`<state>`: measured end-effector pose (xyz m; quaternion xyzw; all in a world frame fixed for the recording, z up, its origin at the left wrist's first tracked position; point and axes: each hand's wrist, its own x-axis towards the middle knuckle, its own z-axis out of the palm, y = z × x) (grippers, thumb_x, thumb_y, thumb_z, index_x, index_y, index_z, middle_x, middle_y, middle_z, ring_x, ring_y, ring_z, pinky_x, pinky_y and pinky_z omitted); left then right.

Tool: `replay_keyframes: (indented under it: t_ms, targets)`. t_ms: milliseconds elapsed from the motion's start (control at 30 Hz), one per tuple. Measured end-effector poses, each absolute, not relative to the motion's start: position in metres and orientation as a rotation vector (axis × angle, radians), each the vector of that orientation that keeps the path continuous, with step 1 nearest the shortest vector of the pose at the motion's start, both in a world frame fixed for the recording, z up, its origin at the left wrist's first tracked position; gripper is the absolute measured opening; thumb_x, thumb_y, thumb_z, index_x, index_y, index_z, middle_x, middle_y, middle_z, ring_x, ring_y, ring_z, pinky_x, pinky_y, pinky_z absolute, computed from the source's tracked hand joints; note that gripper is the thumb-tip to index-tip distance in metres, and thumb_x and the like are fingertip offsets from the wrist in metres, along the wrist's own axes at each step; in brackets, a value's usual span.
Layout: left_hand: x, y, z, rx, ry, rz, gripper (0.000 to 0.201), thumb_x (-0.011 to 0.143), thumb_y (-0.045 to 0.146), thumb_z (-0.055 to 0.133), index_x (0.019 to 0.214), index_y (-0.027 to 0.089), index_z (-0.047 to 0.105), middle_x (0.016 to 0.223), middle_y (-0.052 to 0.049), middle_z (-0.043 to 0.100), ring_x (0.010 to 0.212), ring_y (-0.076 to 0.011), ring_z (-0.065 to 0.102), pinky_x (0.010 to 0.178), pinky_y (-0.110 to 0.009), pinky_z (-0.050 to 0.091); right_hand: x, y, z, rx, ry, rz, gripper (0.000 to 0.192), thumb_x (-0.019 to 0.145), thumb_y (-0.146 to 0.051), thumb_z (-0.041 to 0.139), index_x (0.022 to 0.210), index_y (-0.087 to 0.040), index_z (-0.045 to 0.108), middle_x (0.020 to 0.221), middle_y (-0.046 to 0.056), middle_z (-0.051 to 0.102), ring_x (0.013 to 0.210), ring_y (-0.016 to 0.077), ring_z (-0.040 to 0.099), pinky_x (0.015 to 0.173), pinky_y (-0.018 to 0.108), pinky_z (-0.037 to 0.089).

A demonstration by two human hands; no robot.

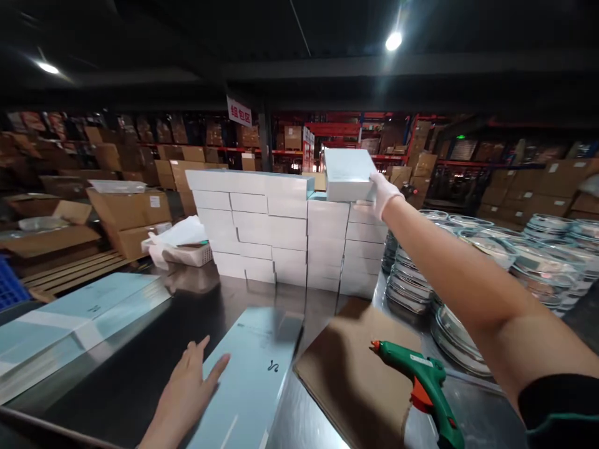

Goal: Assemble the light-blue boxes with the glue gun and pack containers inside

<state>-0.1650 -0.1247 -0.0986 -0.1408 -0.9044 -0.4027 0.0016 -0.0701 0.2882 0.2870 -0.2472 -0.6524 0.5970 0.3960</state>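
My right hand (385,192), in a white glove, grips the right side of a white box (349,167) with a pale shiny top. The box is at the top of a wall of stacked white boxes (253,218); whether it rests on them or hangs just above I cannot tell. My left hand (189,380) is bare, with its fingers spread, over the left edge of a light-blue flat sheet or stack (255,368) with a black squiggle. From this view I cannot tell if the fingers touch it.
A green glue gun (421,374) lies partly on brown cardboard (358,368) at the right. Round glass lids or dishes (412,280) stand in stacks beyond it. To the left are a strapped light-blue stack (84,324) and a white basket (182,252). Cartons and shelves fill the background.
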Motion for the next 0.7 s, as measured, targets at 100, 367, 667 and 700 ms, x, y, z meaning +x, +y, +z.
replay_keyframes:
  t_ms: [100, 367, 667, 700]
  targets:
    - [-0.169, -0.134, -0.108, -0.427, -3.077, -0.908, 0.117, 0.075, 0.079, 0.039, 0.155, -0.006, 0.048, 0.163, -0.038, 0.048, 0.156, -0.0545, 0.043, 0.124, -0.066, 0.04, -0.104, 0.284, 0.285, -0.778, -1.77, 1.474, 0.055, 0.112, -0.051, 0.044, 0.134, -0.002, 0.056, 0.134, 0.024, 0.066, 0.086, 0.0136, 0.076, 0.078, 0.036, 0.063]
    - [-0.167, -0.131, -0.085, -0.504, -3.113, -0.657, 0.083, 0.078, 0.071, 0.044, 0.123, 0.008, 0.071, 0.126, -0.029, 0.071, 0.127, -0.0514, 0.063, 0.102, -0.057, 0.054, -0.092, 0.274, 0.26, -0.753, -2.025, 1.233, 0.057, 0.112, -0.043, 0.054, 0.154, -0.005, 0.051, 0.071, -0.003, 0.065, 0.043, 0.0051, 0.05, 0.052, 0.021, 0.055]
    - [-0.093, -0.105, -0.012, -0.632, -2.513, -2.348, 0.069, 0.068, 0.071, 0.081, 0.109, 0.016, 0.069, 0.102, -0.015, 0.082, 0.095, -0.036, 0.077, 0.088, -0.044, 0.059, 0.08, 0.228, 0.058, -0.35, -2.39, 1.25, 0.085, 0.088, -0.076, 0.071, 0.146, -0.014, 0.067, 0.108, 0.017, 0.08, 0.088, 0.029, 0.078, 0.084, 0.047, 0.067]
    - [-0.076, -0.095, -0.006, -0.771, -2.411, -2.543, 0.071, 0.067, 0.071, 0.086, 0.109, 0.016, 0.071, 0.1, -0.014, 0.083, 0.095, -0.0345, 0.078, 0.09, -0.043, 0.059, 0.095, 0.22, 0.039, -0.279, -2.399, 1.337, 0.095, 0.083, -0.085, 0.071, 0.148, -0.016, 0.065, 0.124, 0.02, 0.079, 0.109, 0.0342, 0.077, 0.1, 0.053, 0.063]
